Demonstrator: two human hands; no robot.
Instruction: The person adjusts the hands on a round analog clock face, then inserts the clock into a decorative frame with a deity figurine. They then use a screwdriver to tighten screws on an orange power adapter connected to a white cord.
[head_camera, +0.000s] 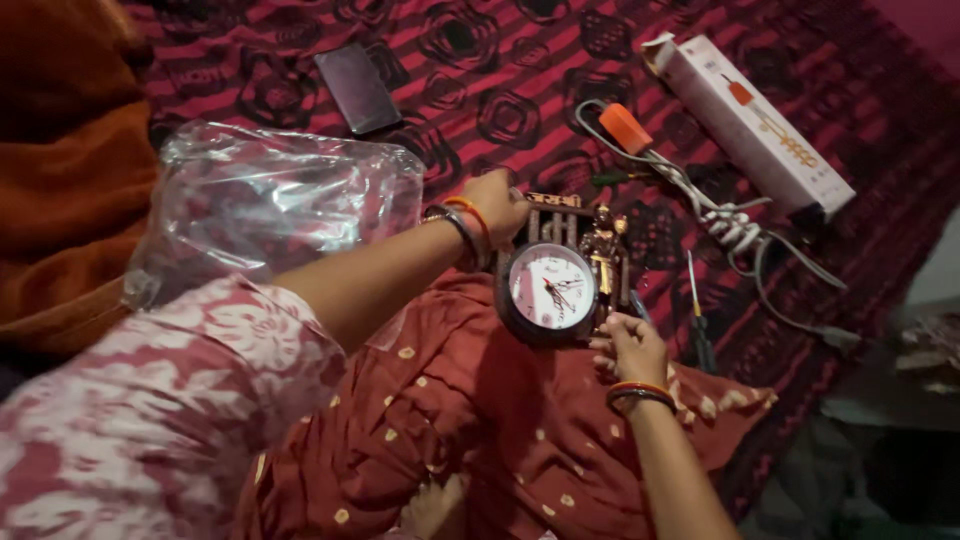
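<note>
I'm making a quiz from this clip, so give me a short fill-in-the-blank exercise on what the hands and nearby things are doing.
1. Both hands, the left hand and right hand, hold a decorative ____ with a round white dial.
2. The soldering iron on the bedspread has an ____ handle.
3. Above the plastic bag lies a dark ____.
4. The long white box lies to the ____ of the clock.

Missing words: clock; orange; phone; right

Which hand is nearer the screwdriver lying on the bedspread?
Right. The right hand grips the clock at its lower right edge, just beside the screwdriver. The left hand holds the clock's top left, on the far side.
</note>
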